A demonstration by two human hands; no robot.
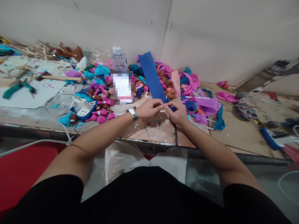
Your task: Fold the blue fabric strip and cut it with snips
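Observation:
Over the front part of the workbench, my left hand (151, 108) and my right hand (177, 112) meet at the fingertips. Both are closed in a pinch, and a tiny pale bit shows between them, too small to name. A wide blue strip (151, 76) of cloth or crepe paper slants down from the back, its lower end just behind my fingers. Some dark blue material (173, 109) shows beside my right fingers; whether they grip it I cannot tell. A roll of blue material (192, 106) lies right of my right hand, near a purple strip (206, 105).
Pink, brown and teal knotted bundles (101, 112) heap behind my hands. A phone (122, 88), a clear bottle (120, 61) and a power strip (84, 109) stand left of centre. Green-handled pliers (17, 88) lie far left. Cardboard (230, 124) covers the right side; a red stool (30, 165) is below left.

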